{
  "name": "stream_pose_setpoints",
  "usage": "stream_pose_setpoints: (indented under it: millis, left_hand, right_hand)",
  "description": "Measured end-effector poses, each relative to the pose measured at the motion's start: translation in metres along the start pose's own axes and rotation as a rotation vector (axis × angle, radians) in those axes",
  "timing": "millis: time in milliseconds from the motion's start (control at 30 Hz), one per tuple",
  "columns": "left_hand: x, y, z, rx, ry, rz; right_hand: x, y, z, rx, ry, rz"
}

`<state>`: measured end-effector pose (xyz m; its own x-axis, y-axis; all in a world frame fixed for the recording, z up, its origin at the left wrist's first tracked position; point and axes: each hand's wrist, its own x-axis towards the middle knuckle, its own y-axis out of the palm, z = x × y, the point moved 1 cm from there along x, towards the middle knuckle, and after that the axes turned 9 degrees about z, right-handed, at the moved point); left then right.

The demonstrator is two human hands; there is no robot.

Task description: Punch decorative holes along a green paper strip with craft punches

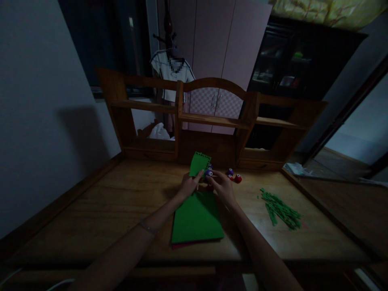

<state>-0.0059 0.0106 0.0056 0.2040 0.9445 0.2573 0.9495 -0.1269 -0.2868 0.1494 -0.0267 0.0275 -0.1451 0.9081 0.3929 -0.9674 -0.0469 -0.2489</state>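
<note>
Table (130,202) spans the lower frame; green sheets (198,218) at lower centre look bendable. Near mid-frame, my left hand (189,186) half curls, grip unclear; my right hand (223,186), nearly closed, pinches a rounded purple piece (209,173), likely light, hard, slippery, best taken by its sides.

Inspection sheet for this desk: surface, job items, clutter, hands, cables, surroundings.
Surface: wooden desk, dimly lit.
Job items: small purple piece; green sheet toward the person; green card with dark-marked edge behind.
Clutter: green strips piled right; red piece and another purple piece farther back.
Hands: left hand and right hand meet at the small purple piece; grip unclear.
Cables: white cord, lower left.
Surroundings: wooden shelf unit behind; hanging shirt and pink cabinet beyond.
</note>
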Motion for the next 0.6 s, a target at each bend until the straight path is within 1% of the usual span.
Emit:
stream_pose_setpoints:
  millis: [133,233,300,400,467,600]
  left_hand:
    - [-0.002,-0.001,-0.006,0.034,0.019,0.008]
    - [-0.002,-0.001,-0.007,0.061,0.031,-0.008]
    - [-0.002,-0.001,-0.007,0.061,0.034,-0.027]
    - [-0.001,-0.001,-0.006,0.052,0.022,-0.036]
    - [-0.001,-0.002,-0.008,0.039,0.009,-0.027]
    - [-0.004,-0.003,-0.013,0.008,-0.031,0.021]
  right_hand:
    - [-0.001,-0.001,0.001,-0.022,0.013,-0.003]
    - [-0.001,0.0,0.0,-0.005,0.043,-0.013]
    - [-0.001,0.001,-0.001,0.056,0.057,-0.009]
    - [0.001,0.004,-0.004,0.2,0.074,0.031]
    - [0.002,0.005,-0.005,0.262,0.093,0.046]
    - [0.003,0.003,-0.009,0.338,0.159,0.032]
